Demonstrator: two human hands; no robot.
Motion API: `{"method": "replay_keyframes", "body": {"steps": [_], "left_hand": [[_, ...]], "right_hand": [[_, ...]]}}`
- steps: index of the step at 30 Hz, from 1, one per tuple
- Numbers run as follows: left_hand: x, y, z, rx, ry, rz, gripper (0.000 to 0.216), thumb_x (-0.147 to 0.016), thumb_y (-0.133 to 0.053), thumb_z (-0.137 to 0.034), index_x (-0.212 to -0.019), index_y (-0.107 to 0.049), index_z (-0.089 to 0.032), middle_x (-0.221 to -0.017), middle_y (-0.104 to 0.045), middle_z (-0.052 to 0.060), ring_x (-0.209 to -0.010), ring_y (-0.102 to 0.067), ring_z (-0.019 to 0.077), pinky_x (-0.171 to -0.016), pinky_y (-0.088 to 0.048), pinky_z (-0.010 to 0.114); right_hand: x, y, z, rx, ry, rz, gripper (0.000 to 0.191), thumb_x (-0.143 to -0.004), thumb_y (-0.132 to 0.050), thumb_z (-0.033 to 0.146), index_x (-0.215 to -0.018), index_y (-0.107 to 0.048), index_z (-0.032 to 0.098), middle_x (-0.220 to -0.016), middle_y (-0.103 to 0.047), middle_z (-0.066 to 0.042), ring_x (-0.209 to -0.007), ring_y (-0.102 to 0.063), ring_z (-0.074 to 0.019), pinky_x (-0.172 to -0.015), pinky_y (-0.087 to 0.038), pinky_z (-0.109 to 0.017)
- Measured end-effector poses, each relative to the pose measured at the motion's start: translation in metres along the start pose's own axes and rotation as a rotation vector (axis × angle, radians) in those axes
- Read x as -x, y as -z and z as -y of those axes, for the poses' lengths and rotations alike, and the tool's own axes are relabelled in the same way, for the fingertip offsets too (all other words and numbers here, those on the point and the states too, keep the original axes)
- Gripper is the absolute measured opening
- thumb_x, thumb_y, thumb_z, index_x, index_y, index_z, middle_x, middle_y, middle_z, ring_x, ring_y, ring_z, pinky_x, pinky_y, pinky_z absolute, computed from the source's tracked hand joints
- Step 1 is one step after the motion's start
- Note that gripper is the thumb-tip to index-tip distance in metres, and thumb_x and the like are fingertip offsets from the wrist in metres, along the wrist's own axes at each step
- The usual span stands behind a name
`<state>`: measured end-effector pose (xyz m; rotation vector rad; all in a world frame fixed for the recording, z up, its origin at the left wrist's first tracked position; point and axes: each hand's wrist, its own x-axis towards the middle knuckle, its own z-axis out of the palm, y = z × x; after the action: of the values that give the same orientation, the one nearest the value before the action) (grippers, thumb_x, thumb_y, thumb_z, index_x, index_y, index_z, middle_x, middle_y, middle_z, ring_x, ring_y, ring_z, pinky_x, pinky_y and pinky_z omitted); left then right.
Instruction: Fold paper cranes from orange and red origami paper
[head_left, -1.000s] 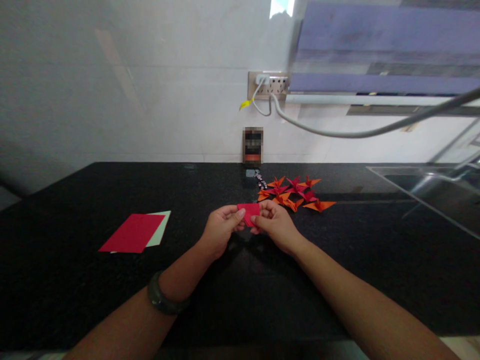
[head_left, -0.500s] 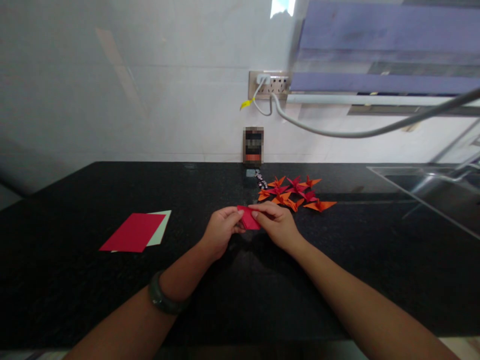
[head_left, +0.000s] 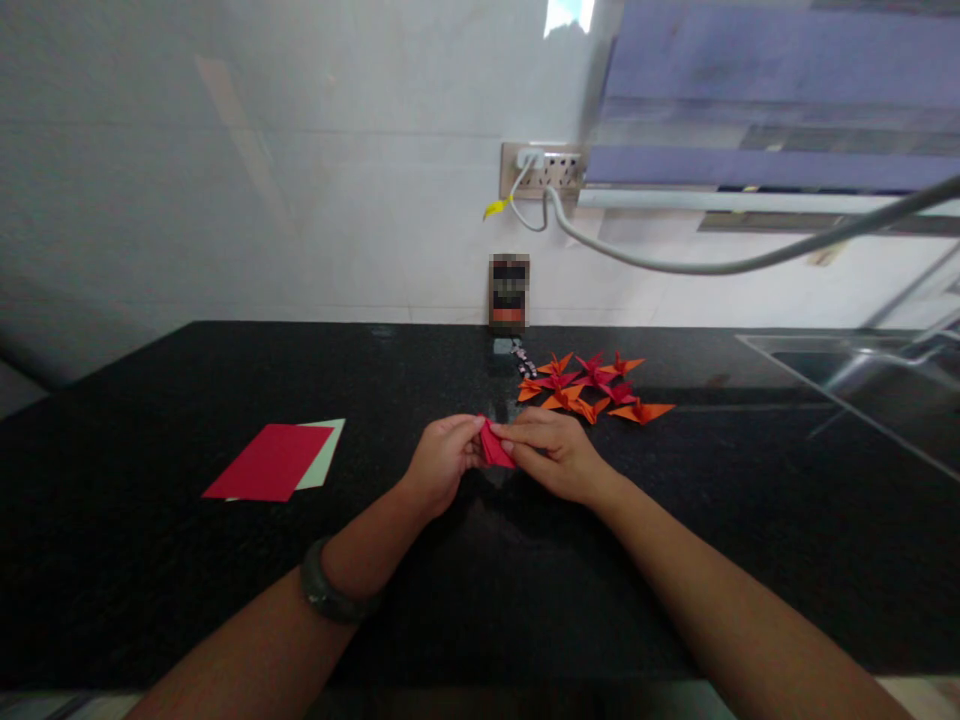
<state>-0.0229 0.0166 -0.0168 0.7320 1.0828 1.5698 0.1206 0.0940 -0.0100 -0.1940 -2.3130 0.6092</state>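
Note:
Between my two hands is a small piece of folded red origami paper, held just above the dark countertop. My left hand pinches its left edge between thumb and fingers. From the other side, my right hand grips it, its thumb and index finger pressing on the paper's upper right. Part of the folds is hidden under the fingertips. Behind my right hand lie several folded paper cranes in orange and red. To the left, a flat sheet of red paper rests on a pale green sheet.
A phone-like device, its screen blurred, leans against the white wall, with a beaded strap before it. Above are a socket panel and a grey cable. A sink is set into the black countertop at right.
The folded red paper has turned and now shows narrower, with its lower edge slanting. My right thumb and fingers have shifted on it. The left hand has barely moved.

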Motion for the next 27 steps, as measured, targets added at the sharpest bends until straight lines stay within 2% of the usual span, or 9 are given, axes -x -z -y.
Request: {"method": "replay_keyframes", "body": {"steps": [7,11,15,18,22,24,27], "left_hand": [[0.001,0.0,-0.002,0.025,0.041,0.028,0.019,-0.067,-0.061,-0.029,-0.061,-0.059,-0.01,-0.05,-0.059,0.002,-0.045,-0.054,0.0116,-0.048,-0.044,0.024],[0.001,0.0,-0.001,-0.074,0.075,0.025,0.029,-0.068,-0.063,-0.037,-0.059,-0.059,-0.011,-0.048,-0.059,0.002,-0.042,-0.053,0.0103,-0.045,-0.043,0.022],[0.0,0.002,0.002,-0.133,0.079,0.013,0.029,-0.064,-0.067,-0.038,-0.059,-0.058,-0.011,-0.049,-0.059,0.001,-0.042,-0.052,0.0094,-0.045,-0.043,0.022],[-0.001,0.003,0.003,-0.15,0.045,0.02,0.029,-0.066,-0.065,-0.04,-0.06,-0.06,-0.012,-0.05,-0.059,0.001,-0.043,-0.053,0.0094,-0.047,-0.043,0.022],[0.001,0.001,0.002,-0.229,-0.01,-0.009,0.029,-0.066,-0.065,-0.04,-0.059,-0.059,-0.012,-0.051,-0.059,0.0,-0.045,-0.052,0.0091,-0.048,-0.042,0.022],[0.002,-0.001,0.0,-0.271,-0.026,-0.021,0.028,-0.067,-0.064,-0.039,-0.059,-0.059,-0.012,-0.05,-0.058,0.0,-0.043,-0.05,0.0082,-0.047,-0.04,0.021],[0.003,-0.002,-0.001,-0.319,-0.049,-0.026,0.027,-0.068,-0.063,-0.038,-0.058,-0.059,-0.013,-0.048,-0.056,-0.002,-0.043,-0.048,0.0075,-0.046,-0.039,0.02]], "right_hand": [[0.001,0.002,0.001,0.004,0.032,0.062,0.029,-0.08,-0.048,0.016,-0.101,-0.066,0.024,-0.079,-0.061,-0.005,-0.07,-0.055,-0.013,-0.062,-0.044,-0.024],[0.001,0.003,0.003,0.004,0.028,0.113,0.028,-0.08,-0.048,0.015,-0.099,-0.067,0.023,-0.08,-0.061,-0.006,-0.072,-0.055,-0.0144,-0.064,-0.044,-0.026],[-0.001,0.003,0.007,-0.037,-0.002,0.113,0.024,-0.079,-0.048,0.017,-0.093,-0.068,0.021,-0.079,-0.06,-0.006,-0.071,-0.055,-0.0143,-0.064,-0.044,-0.027],[-0.003,-0.002,0.009,-0.155,-0.152,0.037,0.018,-0.08,-0.049,0.023,-0.078,-0.066,0.018,-0.071,-0.059,-0.004,-0.066,-0.054,-0.0132,-0.063,-0.044,-0.026],[-0.005,-0.01,0.008,-0.33,-0.52,-0.137,0.017,-0.079,-0.051,0.031,-0.073,-0.058,0.017,-0.062,-0.054,0.001,-0.056,-0.049,-0.0105,-0.054,-0.041,-0.023],[-0.005,-0.012,0.006,-0.4,-0.609,-0.123,0.019,-0.076,-0.054,0.035,-0.069,-0.054,0.017,-0.057,-0.05,0.003,-0.05,-0.044,-0.0084,-0.047,-0.036,-0.02],[-0.005,-0.014,0.006,-0.444,-0.656,-0.016,0.027,-0.074,-0.055,0.039,-0.061,-0.05,0.016,-0.05,-0.046,0.004,-0.045,-0.04,-0.0067,-0.043,-0.031,-0.019]]}}
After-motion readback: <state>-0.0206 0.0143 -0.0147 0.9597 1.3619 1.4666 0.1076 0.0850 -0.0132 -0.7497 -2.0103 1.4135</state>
